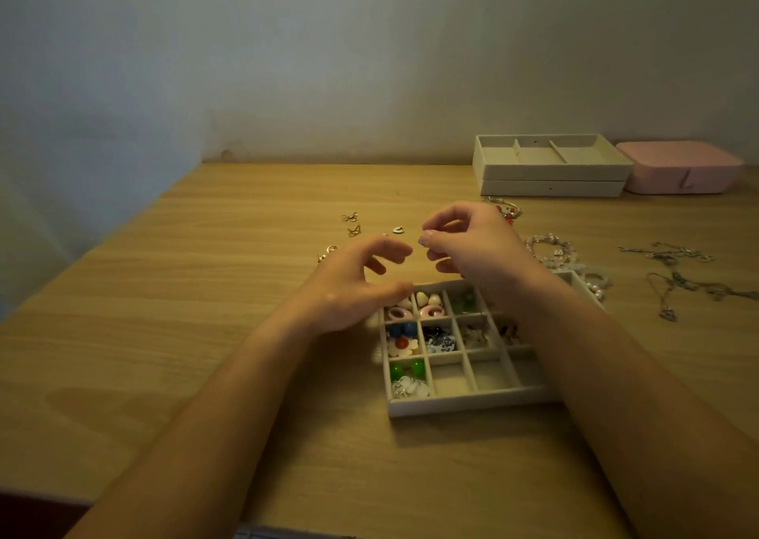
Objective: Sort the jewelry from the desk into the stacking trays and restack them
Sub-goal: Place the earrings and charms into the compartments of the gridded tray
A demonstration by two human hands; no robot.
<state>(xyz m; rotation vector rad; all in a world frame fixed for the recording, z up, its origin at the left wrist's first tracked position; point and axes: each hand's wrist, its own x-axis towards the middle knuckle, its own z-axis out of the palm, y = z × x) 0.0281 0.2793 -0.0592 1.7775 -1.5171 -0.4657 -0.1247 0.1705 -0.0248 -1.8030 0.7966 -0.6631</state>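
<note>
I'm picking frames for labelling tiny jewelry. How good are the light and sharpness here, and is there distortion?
Head view: dim, warm light, no glare, faint shadows; the gold earrings and chains are soft, lacking detail; whether the right hand holds anything is unreadable; wide-angle stretch widens the forearms toward the lower corners.

left hand [361, 280]: yours, bare; slim fingers, nails cut short, nail detail too blurred to read.
right hand [472, 243]: bare; your thumbnail shows pale and glossy, short with a squarish edge.
left forearm [230, 395]: bare along all you can see of it, down to the bottom edge; smooth, narrowing to the wrist.
right forearm [608, 370]: bare to the lower right corner; fills more of the view than your left.
markings: one small light spot on your left hand's knuckle; glint or mark, cannot tell.
</note>
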